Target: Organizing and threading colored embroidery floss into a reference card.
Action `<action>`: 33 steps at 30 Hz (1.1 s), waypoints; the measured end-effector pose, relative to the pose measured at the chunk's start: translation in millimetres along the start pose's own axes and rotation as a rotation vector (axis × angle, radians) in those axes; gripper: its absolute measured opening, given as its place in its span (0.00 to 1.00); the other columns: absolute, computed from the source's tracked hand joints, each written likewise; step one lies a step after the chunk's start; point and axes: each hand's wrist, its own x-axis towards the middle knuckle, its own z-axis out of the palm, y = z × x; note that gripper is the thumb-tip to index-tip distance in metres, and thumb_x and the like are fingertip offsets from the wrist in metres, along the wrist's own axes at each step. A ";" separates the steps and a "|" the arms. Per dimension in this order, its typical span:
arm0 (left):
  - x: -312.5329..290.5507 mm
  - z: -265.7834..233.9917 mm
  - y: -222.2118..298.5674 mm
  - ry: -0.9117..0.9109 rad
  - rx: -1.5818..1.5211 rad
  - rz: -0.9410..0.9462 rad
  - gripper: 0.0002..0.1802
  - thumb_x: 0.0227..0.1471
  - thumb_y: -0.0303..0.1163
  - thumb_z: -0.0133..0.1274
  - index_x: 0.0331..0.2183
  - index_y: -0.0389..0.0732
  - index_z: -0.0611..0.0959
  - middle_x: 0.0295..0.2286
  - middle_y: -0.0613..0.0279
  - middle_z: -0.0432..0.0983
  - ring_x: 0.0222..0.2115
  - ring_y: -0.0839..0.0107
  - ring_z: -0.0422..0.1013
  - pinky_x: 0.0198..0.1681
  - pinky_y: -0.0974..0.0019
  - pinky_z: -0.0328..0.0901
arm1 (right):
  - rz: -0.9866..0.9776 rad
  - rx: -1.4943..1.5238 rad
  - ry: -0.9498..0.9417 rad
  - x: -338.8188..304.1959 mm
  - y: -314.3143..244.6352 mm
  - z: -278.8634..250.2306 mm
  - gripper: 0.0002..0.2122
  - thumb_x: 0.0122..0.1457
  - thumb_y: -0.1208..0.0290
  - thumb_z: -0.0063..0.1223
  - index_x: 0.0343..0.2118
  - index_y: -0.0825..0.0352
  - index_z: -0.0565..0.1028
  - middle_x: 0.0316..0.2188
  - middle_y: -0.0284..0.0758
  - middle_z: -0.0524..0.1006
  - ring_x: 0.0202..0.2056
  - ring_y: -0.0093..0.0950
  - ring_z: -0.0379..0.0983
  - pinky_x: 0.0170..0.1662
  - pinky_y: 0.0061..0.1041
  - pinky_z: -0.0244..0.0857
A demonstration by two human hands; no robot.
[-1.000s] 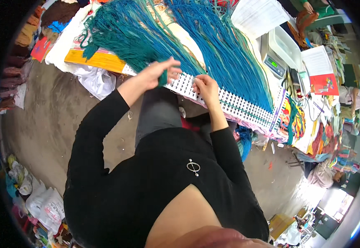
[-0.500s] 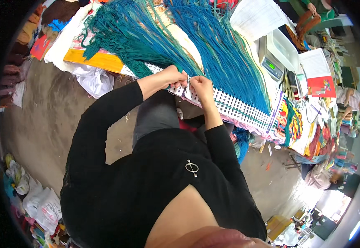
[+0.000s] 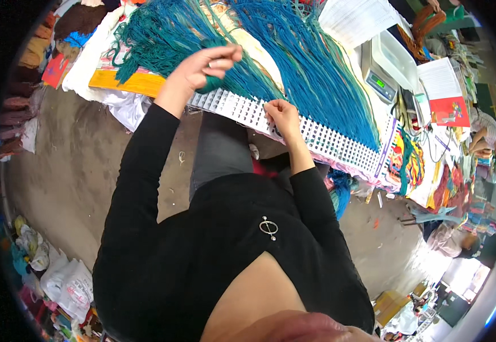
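Long blue and green yarn strands [image 3: 322, 74] lie fanned over the table, ending at a white strip with rows of dark holes [image 3: 242, 109] along the near edge. My left hand [image 3: 205, 65] is raised over the green yarn [image 3: 157, 43] on the left. Its fingers are curled, and dark green yarn shows above and below them, seemingly gripped. At the strip's edge, where the blue strands end, my right hand [image 3: 284, 118] is closed in a pinch. What sits between its fingertips is too small to make out.
A digital scale [image 3: 380, 85] with a white tray stands right of the yarn, beside paper sheets [image 3: 356, 20] and a red booklet [image 3: 450, 111]. A yellow band [image 3: 125, 82] lies at the table's left. Plastic bags [image 3: 68, 288] rest on the floor; other people are at far right.
My left hand has moved up and left, away from the strip and from my right hand. The right hand stays at the strip's edge, still pinched.
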 end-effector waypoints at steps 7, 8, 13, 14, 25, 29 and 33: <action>27.1 6.9 -85.5 0.139 1.062 -0.266 0.15 0.48 0.42 0.52 0.25 0.40 0.80 0.13 0.67 0.70 0.12 0.81 0.61 0.14 0.75 0.54 | -0.003 0.043 -0.051 3.9 16.6 -6.1 0.08 0.56 0.69 0.49 0.29 0.68 0.74 0.19 0.29 0.74 0.21 0.17 0.67 0.27 0.17 0.60; 28.8 -11.5 -75.5 0.205 1.013 -0.073 0.12 0.46 0.40 0.53 0.23 0.41 0.80 0.15 0.67 0.72 0.13 0.81 0.61 0.15 0.75 0.54 | -0.019 -0.062 -0.048 6.4 22.5 -4.0 0.09 0.57 0.66 0.47 0.30 0.66 0.75 0.19 0.29 0.75 0.22 0.18 0.69 0.27 0.19 0.62; 4.3 -105.4 82.4 0.284 0.145 0.078 0.06 0.47 0.28 0.51 0.29 0.37 0.78 0.20 0.70 0.67 0.15 0.83 0.58 0.15 0.78 0.52 | 0.001 -0.385 0.007 1.7 16.5 7.9 0.13 0.59 0.59 0.40 0.31 0.59 0.76 0.21 0.25 0.77 0.23 0.21 0.73 0.32 0.26 0.64; -4.7 -120.6 107.0 0.195 0.001 0.102 0.07 0.49 0.28 0.51 0.30 0.36 0.78 0.20 0.69 0.68 0.16 0.83 0.59 0.16 0.78 0.53 | -0.017 -0.420 0.011 2.4 18.1 7.8 0.14 0.59 0.57 0.38 0.31 0.57 0.76 0.22 0.24 0.77 0.24 0.22 0.73 0.33 0.27 0.64; 1.0 18.6 -57.0 0.291 0.597 0.072 0.17 0.55 0.43 0.47 0.40 0.42 0.81 0.25 0.69 0.72 0.27 0.81 0.65 0.27 0.76 0.60 | -0.231 -0.135 0.144 -20.2 -26.2 27.6 0.09 0.54 0.69 0.51 0.34 0.68 0.74 0.21 0.33 0.74 0.22 0.24 0.69 0.26 0.22 0.62; 7.1 4.5 -73.4 0.449 0.977 0.238 0.12 0.51 0.37 0.52 0.32 0.39 0.81 0.20 0.67 0.72 0.20 0.80 0.65 0.24 0.74 0.61 | -0.165 -0.602 0.237 -17.6 -16.1 33.7 0.17 0.46 0.62 0.57 0.37 0.64 0.68 0.26 0.38 0.73 0.29 0.39 0.72 0.31 0.37 0.63; 20.4 -12.6 -109.5 0.319 1.453 0.544 0.08 0.41 0.28 0.58 0.28 0.40 0.79 0.41 0.57 0.72 0.36 0.61 0.72 0.39 0.64 0.65 | -0.103 -0.589 0.238 -13.9 -14.1 28.4 0.18 0.46 0.62 0.55 0.38 0.64 0.67 0.26 0.38 0.74 0.30 0.40 0.73 0.32 0.38 0.64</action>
